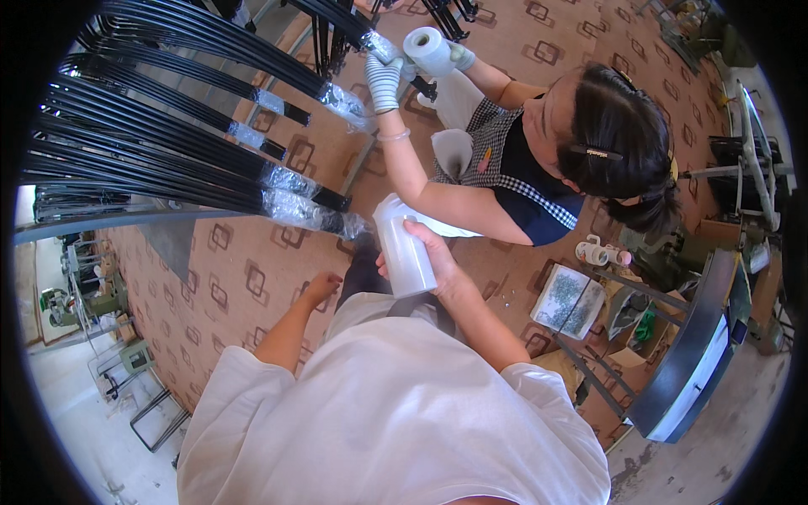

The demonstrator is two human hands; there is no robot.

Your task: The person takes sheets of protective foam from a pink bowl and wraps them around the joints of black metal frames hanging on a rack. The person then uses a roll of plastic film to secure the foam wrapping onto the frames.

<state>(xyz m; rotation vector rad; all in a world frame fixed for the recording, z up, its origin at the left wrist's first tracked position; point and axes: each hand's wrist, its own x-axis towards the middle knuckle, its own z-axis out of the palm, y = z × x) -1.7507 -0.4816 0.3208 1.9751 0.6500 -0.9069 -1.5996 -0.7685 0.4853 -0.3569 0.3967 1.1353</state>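
Note:
In my right hand point(439, 263) is a roll of clear stretch film point(406, 259), held upright in front of my waist with the fingers wrapped round it. My left hand point(322, 288) hangs beside my left hip, its fingers loosely bent and nothing visible in it. Ahead and to the left lie bundles of black metal tubes point(181, 151), their ends wrapped in clear film point(295, 210). The nearest wrapped end is just left of my roll. A co-worker with striped gloves point(383, 82) holds another film roll point(428, 51) against a tube bundle at the far side.
The co-worker point(539, 160) leans in close on the right, one forearm just beyond my roll. A metal rack rail point(109, 220) runs under the tubes. Farther right are a white mug point(592, 251), a patterned box point(569, 300) and a dark-framed stand point(686, 362). Patterned carpet point(223, 278) covers the floor.

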